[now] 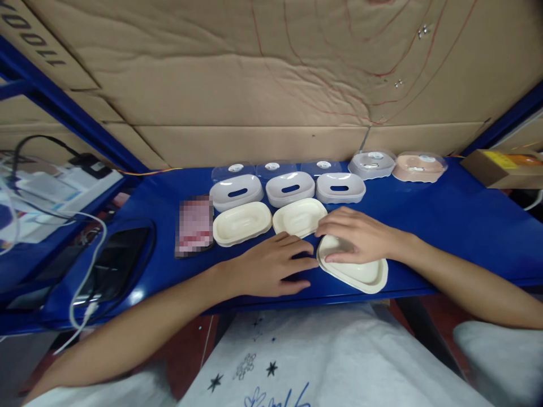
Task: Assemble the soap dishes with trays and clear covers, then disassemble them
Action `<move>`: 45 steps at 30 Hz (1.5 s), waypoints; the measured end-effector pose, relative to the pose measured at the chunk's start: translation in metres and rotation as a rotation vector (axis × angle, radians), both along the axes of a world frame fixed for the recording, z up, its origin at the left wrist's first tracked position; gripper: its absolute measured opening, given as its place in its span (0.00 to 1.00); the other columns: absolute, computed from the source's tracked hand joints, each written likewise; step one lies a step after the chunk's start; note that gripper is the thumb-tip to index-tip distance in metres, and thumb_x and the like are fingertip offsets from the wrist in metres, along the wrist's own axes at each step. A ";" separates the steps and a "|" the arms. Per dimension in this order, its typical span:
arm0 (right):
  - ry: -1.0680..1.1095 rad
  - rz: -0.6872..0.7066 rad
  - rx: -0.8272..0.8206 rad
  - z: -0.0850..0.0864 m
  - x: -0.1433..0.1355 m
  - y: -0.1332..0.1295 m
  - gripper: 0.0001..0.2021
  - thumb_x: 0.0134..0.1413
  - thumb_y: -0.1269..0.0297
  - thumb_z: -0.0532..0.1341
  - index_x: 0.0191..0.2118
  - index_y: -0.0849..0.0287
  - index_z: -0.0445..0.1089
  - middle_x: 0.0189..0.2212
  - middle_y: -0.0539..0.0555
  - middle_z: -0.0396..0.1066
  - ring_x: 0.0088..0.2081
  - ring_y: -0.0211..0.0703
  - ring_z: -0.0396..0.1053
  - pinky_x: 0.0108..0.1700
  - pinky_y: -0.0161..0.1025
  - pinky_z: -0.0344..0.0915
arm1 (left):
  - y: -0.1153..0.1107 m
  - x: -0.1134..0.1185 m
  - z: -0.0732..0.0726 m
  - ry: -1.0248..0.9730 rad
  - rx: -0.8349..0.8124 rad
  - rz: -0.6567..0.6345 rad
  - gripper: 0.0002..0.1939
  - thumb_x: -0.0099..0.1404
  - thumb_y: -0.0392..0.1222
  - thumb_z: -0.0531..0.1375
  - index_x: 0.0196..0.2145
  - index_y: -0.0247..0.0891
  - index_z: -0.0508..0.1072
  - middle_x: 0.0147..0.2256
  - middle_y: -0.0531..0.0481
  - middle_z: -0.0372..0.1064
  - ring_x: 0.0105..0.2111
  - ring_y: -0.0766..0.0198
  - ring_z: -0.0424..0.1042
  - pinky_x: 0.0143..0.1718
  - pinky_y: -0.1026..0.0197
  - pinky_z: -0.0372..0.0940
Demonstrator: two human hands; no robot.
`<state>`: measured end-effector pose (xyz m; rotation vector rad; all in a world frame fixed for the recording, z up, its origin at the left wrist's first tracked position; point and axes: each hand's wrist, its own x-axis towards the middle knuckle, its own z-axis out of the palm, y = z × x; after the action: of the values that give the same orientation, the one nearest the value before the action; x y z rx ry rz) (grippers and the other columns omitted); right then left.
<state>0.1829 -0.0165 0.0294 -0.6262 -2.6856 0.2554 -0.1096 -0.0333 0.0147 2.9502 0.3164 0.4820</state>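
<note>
My left hand [275,265] is over the front of the blue table, fingers spread, beside a cream tray [365,274]. Across that tilted tray's upper left part reaches my right hand [360,234], its fingers apart; whether it grips the rim I cannot tell. Behind my hands lie a middle cream tray [299,217] and a left cream tray [241,223]. Further back, three white slotted covers stand in a row: left [236,191], middle [291,188] and right [340,187].
Clear lids [275,169] line the back edge. A grey box [372,165] and a pinkish box [419,168] stand at back right. Left are a pixelated item [195,226], a phone [114,263] and cables. A cardboard box [500,169] sits far right.
</note>
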 end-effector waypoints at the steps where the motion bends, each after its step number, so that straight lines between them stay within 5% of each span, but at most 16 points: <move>1: -0.027 -0.048 0.016 0.005 0.003 -0.001 0.19 0.70 0.44 0.63 0.49 0.56 0.74 0.46 0.60 0.80 0.47 0.55 0.76 0.49 0.50 0.69 | 0.000 0.000 0.002 -0.002 0.016 0.014 0.15 0.78 0.47 0.60 0.57 0.39 0.75 0.53 0.40 0.76 0.52 0.50 0.76 0.55 0.47 0.71; 6: -0.250 -0.225 -0.122 0.030 0.013 -0.020 0.21 0.65 0.42 0.66 0.30 0.51 0.66 0.25 0.48 0.73 0.27 0.46 0.68 0.32 0.42 0.57 | 0.002 -0.001 0.006 0.022 0.096 0.046 0.12 0.79 0.45 0.58 0.52 0.39 0.77 0.50 0.42 0.77 0.48 0.52 0.77 0.51 0.50 0.70; 12: -0.322 -0.268 -0.369 0.029 0.025 -0.021 0.13 0.68 0.49 0.65 0.37 0.50 0.67 0.33 0.49 0.77 0.31 0.47 0.74 0.32 0.41 0.62 | 0.005 -0.001 0.005 0.070 0.180 0.074 0.13 0.81 0.45 0.55 0.49 0.39 0.78 0.48 0.44 0.79 0.45 0.54 0.77 0.50 0.50 0.67; 23: -0.322 -0.446 -0.034 0.004 0.060 0.013 0.14 0.71 0.59 0.57 0.56 0.53 0.73 0.56 0.60 0.78 0.54 0.62 0.78 0.49 0.53 0.70 | 0.005 -0.002 0.006 0.126 0.201 0.075 0.13 0.81 0.44 0.54 0.49 0.38 0.78 0.48 0.44 0.79 0.44 0.54 0.77 0.50 0.50 0.65; 28: -0.135 -0.415 -0.021 0.006 0.056 0.031 0.13 0.74 0.60 0.54 0.52 0.51 0.75 0.51 0.56 0.82 0.50 0.56 0.80 0.50 0.51 0.73 | 0.005 -0.002 0.005 0.129 0.218 0.080 0.13 0.82 0.44 0.54 0.49 0.37 0.78 0.48 0.43 0.79 0.45 0.54 0.78 0.50 0.50 0.65; 31: 0.104 -0.592 0.114 0.002 0.069 0.056 0.14 0.72 0.61 0.54 0.52 0.52 0.76 0.49 0.58 0.81 0.51 0.58 0.79 0.54 0.55 0.74 | 0.005 -0.002 0.003 0.116 0.221 0.078 0.13 0.81 0.44 0.55 0.49 0.37 0.78 0.48 0.43 0.78 0.45 0.53 0.79 0.50 0.49 0.66; 34: 0.115 -0.797 0.227 -0.012 0.094 0.082 0.22 0.67 0.63 0.55 0.64 0.55 0.70 0.63 0.64 0.74 0.65 0.67 0.70 0.65 0.66 0.66 | 0.005 -0.003 0.003 0.120 0.216 0.081 0.12 0.81 0.44 0.57 0.50 0.37 0.78 0.48 0.43 0.78 0.45 0.54 0.79 0.51 0.50 0.66; 38: -0.116 -0.960 0.149 -0.034 0.121 0.100 0.37 0.63 0.63 0.56 0.76 0.60 0.53 0.76 0.69 0.55 0.75 0.75 0.53 0.69 0.78 0.54 | 0.006 -0.002 0.003 0.139 0.208 0.083 0.12 0.81 0.45 0.56 0.50 0.38 0.78 0.49 0.44 0.79 0.46 0.54 0.79 0.51 0.50 0.66; 45: -0.166 -0.956 0.216 -0.024 0.133 0.099 0.33 0.64 0.48 0.64 0.70 0.53 0.65 0.64 0.72 0.67 0.65 0.79 0.63 0.64 0.76 0.56 | 0.006 -0.003 0.003 0.133 0.200 0.081 0.12 0.81 0.44 0.57 0.50 0.37 0.78 0.48 0.43 0.78 0.46 0.53 0.78 0.51 0.50 0.65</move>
<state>0.3158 0.0828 0.0052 -1.7804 -2.1819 -0.3492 -0.1125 -0.0277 0.0178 3.1819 0.4270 0.3462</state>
